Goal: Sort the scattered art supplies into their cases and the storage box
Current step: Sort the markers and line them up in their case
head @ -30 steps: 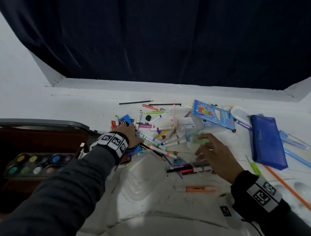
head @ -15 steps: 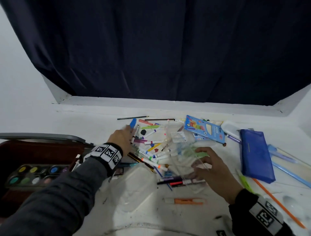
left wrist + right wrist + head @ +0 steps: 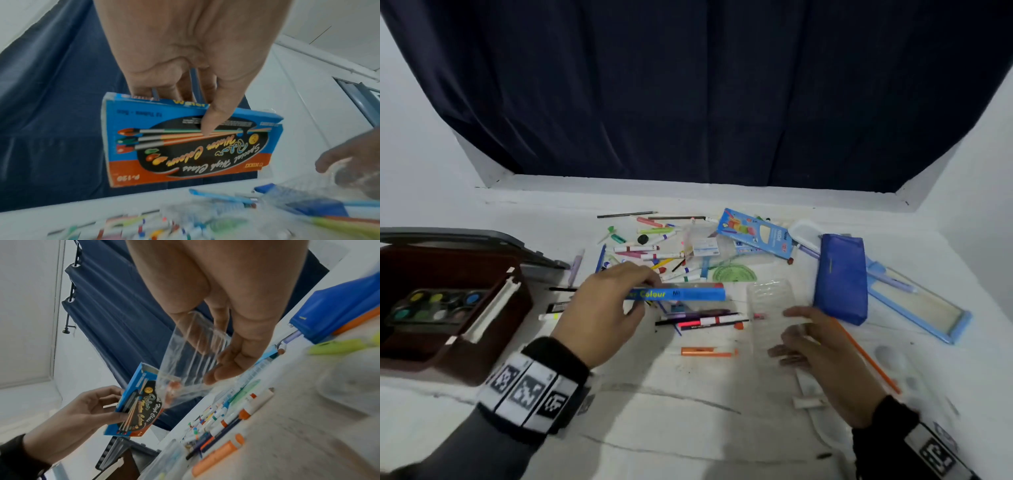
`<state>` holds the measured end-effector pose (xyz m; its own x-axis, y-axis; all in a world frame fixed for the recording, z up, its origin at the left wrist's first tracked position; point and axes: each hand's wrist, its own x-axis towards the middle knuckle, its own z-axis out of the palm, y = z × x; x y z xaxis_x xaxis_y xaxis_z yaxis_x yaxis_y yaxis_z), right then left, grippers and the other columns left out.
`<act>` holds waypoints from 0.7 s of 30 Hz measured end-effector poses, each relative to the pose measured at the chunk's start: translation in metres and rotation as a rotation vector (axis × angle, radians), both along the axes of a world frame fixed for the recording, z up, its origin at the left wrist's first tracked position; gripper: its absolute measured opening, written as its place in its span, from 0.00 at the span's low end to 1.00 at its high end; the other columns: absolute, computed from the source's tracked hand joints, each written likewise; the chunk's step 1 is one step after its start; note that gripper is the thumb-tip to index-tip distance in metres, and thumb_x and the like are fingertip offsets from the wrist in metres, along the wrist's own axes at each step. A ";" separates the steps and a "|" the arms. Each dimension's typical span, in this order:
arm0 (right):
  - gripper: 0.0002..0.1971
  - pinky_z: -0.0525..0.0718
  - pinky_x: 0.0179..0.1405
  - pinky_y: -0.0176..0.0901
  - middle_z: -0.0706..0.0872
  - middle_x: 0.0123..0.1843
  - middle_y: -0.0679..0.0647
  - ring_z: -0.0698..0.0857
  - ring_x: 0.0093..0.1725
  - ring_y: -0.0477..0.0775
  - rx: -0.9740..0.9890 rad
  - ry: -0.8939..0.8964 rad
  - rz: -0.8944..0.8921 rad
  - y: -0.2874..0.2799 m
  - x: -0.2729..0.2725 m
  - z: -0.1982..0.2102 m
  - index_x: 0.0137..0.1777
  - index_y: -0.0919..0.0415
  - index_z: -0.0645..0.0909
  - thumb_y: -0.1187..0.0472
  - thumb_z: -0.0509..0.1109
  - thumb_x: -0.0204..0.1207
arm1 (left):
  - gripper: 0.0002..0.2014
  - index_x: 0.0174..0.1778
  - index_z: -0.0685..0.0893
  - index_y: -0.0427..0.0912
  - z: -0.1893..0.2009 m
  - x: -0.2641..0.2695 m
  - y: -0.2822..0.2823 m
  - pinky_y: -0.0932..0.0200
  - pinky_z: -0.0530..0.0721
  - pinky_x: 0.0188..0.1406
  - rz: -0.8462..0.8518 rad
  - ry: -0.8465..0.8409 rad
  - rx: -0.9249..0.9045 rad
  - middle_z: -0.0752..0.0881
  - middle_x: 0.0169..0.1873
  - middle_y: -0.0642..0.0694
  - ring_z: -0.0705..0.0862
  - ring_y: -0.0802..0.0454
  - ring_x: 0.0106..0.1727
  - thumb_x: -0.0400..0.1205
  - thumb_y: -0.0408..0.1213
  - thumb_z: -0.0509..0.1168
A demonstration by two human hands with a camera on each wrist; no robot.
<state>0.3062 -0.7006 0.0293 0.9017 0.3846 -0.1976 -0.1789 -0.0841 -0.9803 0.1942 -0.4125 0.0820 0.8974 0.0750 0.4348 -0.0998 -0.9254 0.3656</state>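
My left hand grips a flat blue and orange water colour box, lifted above the white table; the left wrist view shows its printed face with my thumb across it. My right hand holds a clear ribbed plastic tray, seen see-through in the right wrist view, just right of the box. A heap of markers and pens lies on the table behind both hands. The open brown storage box with a paint palette stands at the left.
A blue pencil pouch lies to the right, with a light-blue tray and a long orange pencil beside it. A blue crayon carton and green protractor sit behind. An orange marker lies near the front.
My left hand pulled back from the marker heap with the water colour box lifted in it. My right hand moved right and raised the clear tray off the table.
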 end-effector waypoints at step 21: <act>0.24 0.81 0.51 0.39 0.88 0.46 0.43 0.83 0.44 0.42 -0.859 -0.598 0.794 -0.012 -0.066 -0.017 0.75 0.46 0.74 0.47 0.67 0.80 | 0.41 0.79 0.63 0.73 -0.111 -0.113 -0.002 0.45 0.70 0.63 0.011 0.590 0.157 0.65 0.83 0.58 0.67 0.54 0.80 0.70 0.68 0.71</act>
<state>0.2403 -0.7126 0.0120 0.5224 0.8000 -0.2951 0.6483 -0.5974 -0.4719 0.0807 -0.4140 -0.0285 0.9898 0.0607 -0.1287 0.0877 -0.9726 0.2154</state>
